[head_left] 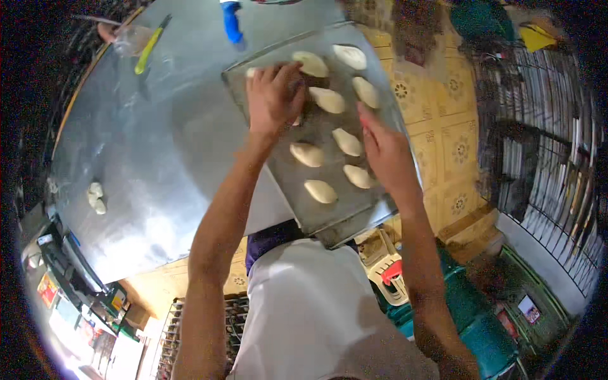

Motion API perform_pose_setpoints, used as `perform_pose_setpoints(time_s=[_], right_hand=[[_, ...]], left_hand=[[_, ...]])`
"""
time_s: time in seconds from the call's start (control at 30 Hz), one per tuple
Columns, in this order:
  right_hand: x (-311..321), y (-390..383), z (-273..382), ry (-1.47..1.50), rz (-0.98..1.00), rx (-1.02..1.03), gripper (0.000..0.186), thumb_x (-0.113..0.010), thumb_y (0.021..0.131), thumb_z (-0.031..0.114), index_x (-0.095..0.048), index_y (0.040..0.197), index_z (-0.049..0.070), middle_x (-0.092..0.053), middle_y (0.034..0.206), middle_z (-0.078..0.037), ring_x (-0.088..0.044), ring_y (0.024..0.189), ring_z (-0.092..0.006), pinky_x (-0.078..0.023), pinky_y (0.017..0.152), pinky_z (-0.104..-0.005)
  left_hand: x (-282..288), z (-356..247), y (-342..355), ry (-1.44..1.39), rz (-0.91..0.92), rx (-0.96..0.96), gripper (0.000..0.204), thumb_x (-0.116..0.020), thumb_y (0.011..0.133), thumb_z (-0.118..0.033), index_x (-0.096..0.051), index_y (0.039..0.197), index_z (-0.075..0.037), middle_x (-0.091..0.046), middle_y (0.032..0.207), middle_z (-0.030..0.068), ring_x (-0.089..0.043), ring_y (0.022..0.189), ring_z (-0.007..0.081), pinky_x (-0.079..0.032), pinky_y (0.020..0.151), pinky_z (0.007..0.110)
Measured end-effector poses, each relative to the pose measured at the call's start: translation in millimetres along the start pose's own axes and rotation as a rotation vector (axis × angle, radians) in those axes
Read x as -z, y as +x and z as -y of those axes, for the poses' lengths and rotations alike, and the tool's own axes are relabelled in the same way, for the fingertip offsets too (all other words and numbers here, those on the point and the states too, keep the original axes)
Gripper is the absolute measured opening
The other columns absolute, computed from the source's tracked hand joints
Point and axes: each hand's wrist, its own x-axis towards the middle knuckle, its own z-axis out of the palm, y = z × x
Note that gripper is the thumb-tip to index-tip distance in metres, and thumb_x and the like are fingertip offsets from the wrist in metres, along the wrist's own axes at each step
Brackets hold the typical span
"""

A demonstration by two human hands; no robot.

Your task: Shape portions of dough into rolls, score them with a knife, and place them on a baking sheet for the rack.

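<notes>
A broad metal table [164, 133] fills the space before a person in a white shirt, its bare stretch at the left apparently left as working room. A dark metal tray [345, 208] lies slanted at the table's right side, its near end by the person's waist, seemingly placed there so both hands can reach every row. Over its far half works the left hand [273, 101], fingers bent and slightly parted; what lies beneath them is hidden, and whether they pinch anything cannot be told. The right hand [387, 152], at the tray's right side, is drawn into a pinch, thumb against fingers, wrist angled in from the edge, perhaps to keep clear of the other rows. A yellow-green knife [152, 49] rests at the table's far left, well apart from both hands, and a blue object [232, 24], blurred, lies beyond the tray. Pale oval dough pieces [321, 191] sit on the tray in loose rows, set apart, probably so that they do not stick together. Small dough scraps [96, 198] lie alone at the table's left. Smallest is the red tool [363, 115] in the right hand's pinch, its tip beside one dough piece; blur hides any blade.
</notes>
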Motion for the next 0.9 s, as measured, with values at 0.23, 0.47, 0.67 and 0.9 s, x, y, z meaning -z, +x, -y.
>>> perform_pose_setpoints(time_s=[0.23,0.47,0.67,0.9], right_hand=[[-87,18,73,-0.033,0.100,0.076,0.046,-0.060,0.100,0.010,-0.061,0.145,0.014,-0.070,0.100,-0.025,-0.068,0.091,-0.0446,-0.053,0.081,-0.0535],[-73,-9,90,-0.116,0.144,0.022,0.042,-0.062,0.099,0.012,-0.064,0.141,0.012,-0.072,0.099,-0.024,-0.069,0.089,-0.0456,-0.054,0.079,-0.0538],[-94,16,72,-0.159,0.080,0.059,0.042,-0.062,0.100,0.012,-0.064,0.141,0.013,-0.071,0.099,-0.025,-0.069,0.089,-0.0451,-0.055,0.078,-0.0522],[-70,1,61,-0.121,0.029,0.107,0.045,-0.063,0.099,0.011,-0.063,0.143,0.015,-0.069,0.091,-0.026,-0.070,0.085,-0.0439,-0.054,0.076,-0.0546]], left_hand=[[51,19,-62,-0.005,0.210,0.105,0.036,-0.078,0.087,-0.020,-0.071,0.121,-0.014,-0.072,0.114,0.0100,-0.063,0.106,0.0360,-0.046,0.088,0.048],[44,43,-74,0.021,0.153,0.122,0.036,-0.077,0.089,-0.028,-0.069,0.122,-0.015,-0.070,0.112,0.0090,-0.062,0.105,0.0327,-0.047,0.088,0.049],[43,17,-74,0.026,0.082,0.061,0.037,-0.079,0.084,-0.025,-0.071,0.118,-0.016,-0.068,0.114,0.0036,-0.061,0.102,0.0291,-0.047,0.088,0.045],[43,8,-76,0.069,0.087,0.056,0.045,-0.081,0.082,-0.027,-0.068,0.125,-0.018,-0.066,0.118,0.0021,-0.060,0.106,0.0286,-0.047,0.088,0.045]])
